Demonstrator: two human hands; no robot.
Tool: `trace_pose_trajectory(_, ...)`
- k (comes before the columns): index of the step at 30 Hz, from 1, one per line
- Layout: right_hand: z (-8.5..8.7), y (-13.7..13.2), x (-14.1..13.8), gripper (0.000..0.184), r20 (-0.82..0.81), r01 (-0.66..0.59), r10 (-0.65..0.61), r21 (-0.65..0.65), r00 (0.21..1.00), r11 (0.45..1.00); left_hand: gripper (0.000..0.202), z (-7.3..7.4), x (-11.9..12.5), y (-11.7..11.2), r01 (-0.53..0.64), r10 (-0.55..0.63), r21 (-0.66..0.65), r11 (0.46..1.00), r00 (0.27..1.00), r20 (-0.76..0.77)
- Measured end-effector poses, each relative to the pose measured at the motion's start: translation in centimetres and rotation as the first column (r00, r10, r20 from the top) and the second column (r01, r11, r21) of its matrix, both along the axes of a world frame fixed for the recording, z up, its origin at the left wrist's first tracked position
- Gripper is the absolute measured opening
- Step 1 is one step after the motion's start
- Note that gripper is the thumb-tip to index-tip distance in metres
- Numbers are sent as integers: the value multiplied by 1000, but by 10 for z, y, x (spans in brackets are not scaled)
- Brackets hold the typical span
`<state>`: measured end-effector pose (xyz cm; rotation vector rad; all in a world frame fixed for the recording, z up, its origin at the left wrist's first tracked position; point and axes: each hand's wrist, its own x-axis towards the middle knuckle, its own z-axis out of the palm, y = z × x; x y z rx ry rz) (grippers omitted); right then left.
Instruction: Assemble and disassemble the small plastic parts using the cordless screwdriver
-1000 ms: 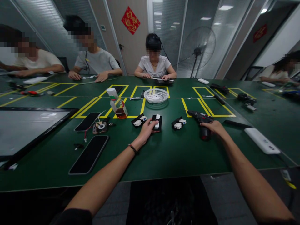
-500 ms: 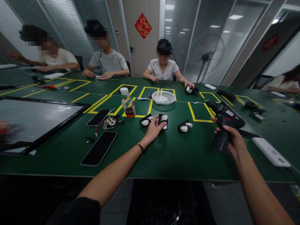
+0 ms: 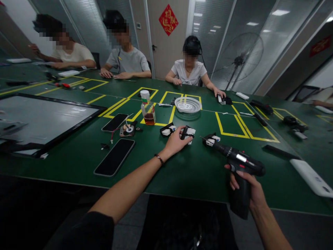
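My left hand [image 3: 177,141] is closed on a small black-and-white plastic part [image 3: 187,132] at the middle of the table. A similar black-and-white part [image 3: 168,130] lies just left of it, and another part [image 3: 212,139] lies to the right. My right hand [image 3: 246,182] grips a black cordless drill [image 3: 241,161] by its handle. The drill's thin bit points left, toward the part in my left hand, and stays apart from it. In my view the drill's nose overlaps the right-hand part.
A white plastic basket [image 3: 187,105] and a bottle of reddish liquid [image 3: 148,111] stand beyond my hands. Two phones, one a larger phone [image 3: 114,158], lie left near a small wired component [image 3: 127,130]. A white power bank [image 3: 310,177] lies right. Several people sit around the green table [image 3: 166,177].
My right hand has swung the drill left and down, turning its bit toward the left hand. The part under my left hand has turned and tilted. The camera view has shifted slightly.
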<state>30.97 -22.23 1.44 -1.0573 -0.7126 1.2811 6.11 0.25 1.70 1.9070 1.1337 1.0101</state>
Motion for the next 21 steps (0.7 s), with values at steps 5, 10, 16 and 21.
trace_pose_trajectory(5, 3, -2, -7, 21, 29, 13, -14, 31, 999, 999, 65, 2, -2, -1, 11, -10, 22, 1000, 999, -50)
trace_pose_trajectory(10, 5, -1, -9, 20, 22, -16, 16, 16, 1000, 1000, 65, 4, -2, -3, 35, -31, 45, 998, 996, -84)
trace_pose_trajectory(16, 5, -2, -7, 20, 28, -34, 33, 24, 999, 999, 66, 3, -1, -5, 33, -26, 51, 998, 992, -125)
trace_pose_trajectory(21, 6, -2, -6, 21, 43, -67, 66, 14, 997, 998, 65, 3, 1, -5, 34, -27, 46, 998, 991, -130)
